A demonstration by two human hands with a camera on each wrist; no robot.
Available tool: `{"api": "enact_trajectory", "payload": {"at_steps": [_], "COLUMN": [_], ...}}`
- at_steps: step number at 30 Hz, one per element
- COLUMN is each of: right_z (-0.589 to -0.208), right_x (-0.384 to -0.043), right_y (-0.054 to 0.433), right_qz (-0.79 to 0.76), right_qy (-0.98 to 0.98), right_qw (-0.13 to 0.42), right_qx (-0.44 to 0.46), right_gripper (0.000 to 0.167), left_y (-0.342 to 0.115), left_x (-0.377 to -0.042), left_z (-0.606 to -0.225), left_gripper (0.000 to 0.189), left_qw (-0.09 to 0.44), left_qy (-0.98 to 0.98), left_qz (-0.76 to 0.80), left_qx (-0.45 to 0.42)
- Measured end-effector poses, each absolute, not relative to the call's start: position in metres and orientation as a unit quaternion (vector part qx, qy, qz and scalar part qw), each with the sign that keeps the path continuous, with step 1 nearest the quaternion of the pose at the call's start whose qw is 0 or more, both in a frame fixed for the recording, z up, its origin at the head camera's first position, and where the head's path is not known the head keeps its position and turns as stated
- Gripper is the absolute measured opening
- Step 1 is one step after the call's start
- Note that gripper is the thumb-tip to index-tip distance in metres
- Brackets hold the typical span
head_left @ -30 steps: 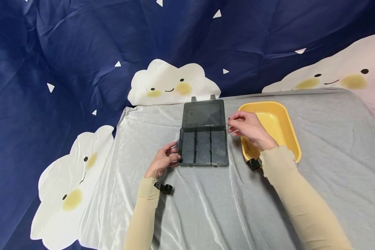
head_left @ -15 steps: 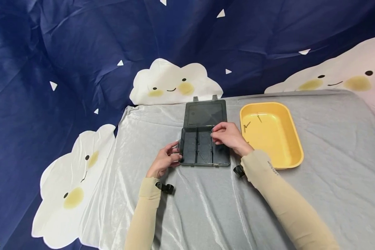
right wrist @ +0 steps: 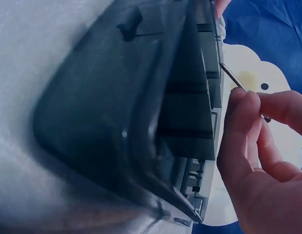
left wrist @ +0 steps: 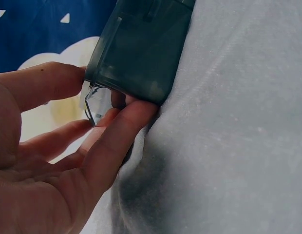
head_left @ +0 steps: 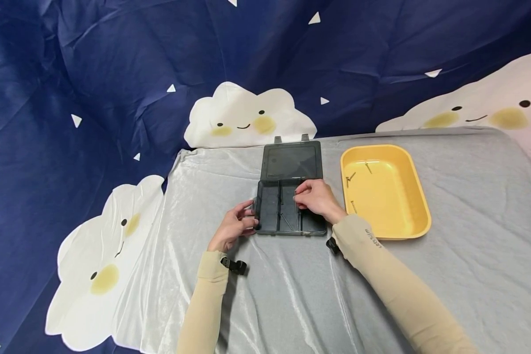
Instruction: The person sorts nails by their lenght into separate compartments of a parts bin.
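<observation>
A dark translucent storage box point(head_left: 267, 209) lies with its lid point(head_left: 292, 161) folded back. My left hand point(head_left: 232, 227) holds the box's left side; in the left wrist view, the thumb and fingers are at its corner beside a wire-like metal clasp point(left wrist: 90, 109). Over the middle-to-right compartments, my right hand point(head_left: 316, 198) pinches a thin metal screw point(right wrist: 232, 77) between thumb and fingertips. In the right wrist view its tip points towards the box and its dark head shows behind the fingers. Several thin screws lie in the middle compartment, partly hidden by the right hand.
To the right of the box stands a yellow tray point(head_left: 418, 196), with several screws along its left and far sides. A grey velvety cloth point(head_left: 283, 295) covers the table. Behind it hangs a dark blue cloth point(head_left: 128, 59) with printed clouds.
My right hand has moved left from the yellow tray's near-left rim to over the box, uncovering the screws in the tray. The left hand stays at the box's left side.
</observation>
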State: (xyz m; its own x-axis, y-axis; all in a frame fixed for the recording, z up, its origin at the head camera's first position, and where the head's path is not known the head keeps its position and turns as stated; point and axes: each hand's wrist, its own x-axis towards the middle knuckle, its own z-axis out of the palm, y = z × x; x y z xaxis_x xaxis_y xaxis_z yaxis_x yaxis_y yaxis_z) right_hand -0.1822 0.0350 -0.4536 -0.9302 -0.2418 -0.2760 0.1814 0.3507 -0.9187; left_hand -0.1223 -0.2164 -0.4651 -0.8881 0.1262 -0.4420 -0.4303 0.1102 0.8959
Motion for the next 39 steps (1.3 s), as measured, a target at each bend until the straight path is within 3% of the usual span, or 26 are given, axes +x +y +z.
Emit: {"api": "enact_trajectory", "payload": {"at_steps": [11, 39], "right_z": [-0.448, -0.39], "right_x": [-0.185, -0.178], "right_y": [0.046, 0.121], "right_qz": [-0.562, -0.573], "right_qy": [0.81, 0.817], "right_qw": [0.169, 0.066], "right_qx": [-0.006, -0.019], "right_gripper": [0.024, 0.031], "left_y": [-0.216, -0.215], "left_x": [-0.121, -0.122], "left_z": [-0.464, -0.468], "left_gripper": [0.072, 0.072], "left_qw": [0.211, 0.209], "left_qy": [0.721, 0.716], "left_qz": [0.652, 0.656], "left_qx": [-0.104, -0.111]}}
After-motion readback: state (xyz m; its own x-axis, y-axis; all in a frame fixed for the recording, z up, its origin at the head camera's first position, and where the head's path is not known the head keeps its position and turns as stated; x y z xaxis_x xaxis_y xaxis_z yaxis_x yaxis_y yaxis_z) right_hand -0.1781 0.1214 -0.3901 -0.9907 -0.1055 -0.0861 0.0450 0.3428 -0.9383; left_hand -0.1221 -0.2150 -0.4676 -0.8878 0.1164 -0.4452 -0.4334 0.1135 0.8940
